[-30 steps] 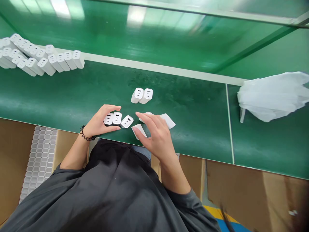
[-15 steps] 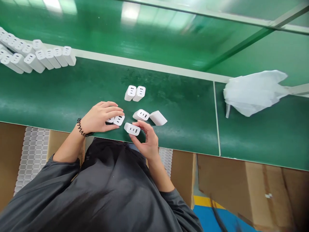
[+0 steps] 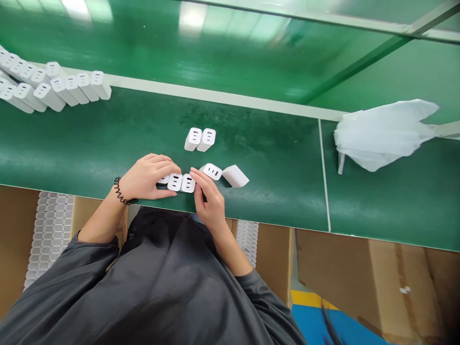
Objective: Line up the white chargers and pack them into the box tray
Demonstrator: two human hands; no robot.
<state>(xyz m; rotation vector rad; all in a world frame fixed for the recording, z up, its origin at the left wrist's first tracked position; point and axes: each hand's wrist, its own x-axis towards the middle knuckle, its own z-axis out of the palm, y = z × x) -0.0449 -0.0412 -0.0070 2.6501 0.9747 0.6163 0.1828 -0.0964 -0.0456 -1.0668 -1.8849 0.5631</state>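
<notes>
My left hand (image 3: 153, 177) curls over white USB chargers, one partly hidden under the fingers and another charger (image 3: 175, 182) between fingertips and thumb. Pressed up beside that one stands a further charger (image 3: 188, 183), its port face up, with my right hand (image 3: 209, 196) closed on its right side. Behind the right fingers, one charger (image 3: 212, 171) leans with its ports showing. Next to it a white block-shaped piece (image 3: 235, 176) lies tilted, no ports visible. Two upright chargers (image 3: 200, 139) stand side by side farther back.
Rows of white chargers (image 3: 53, 88) stand at the far left along the bench's back rail. A white plastic bag (image 3: 381, 136) lies at the right, past a seam in the green bench (image 3: 280, 191). Cardboard boxes (image 3: 338, 278) and trays of white pieces (image 3: 48, 230) sit below the front edge.
My right hand has moved left and turned its charger upright, bringing it against the one at my left hand. The left hand has barely moved.
</notes>
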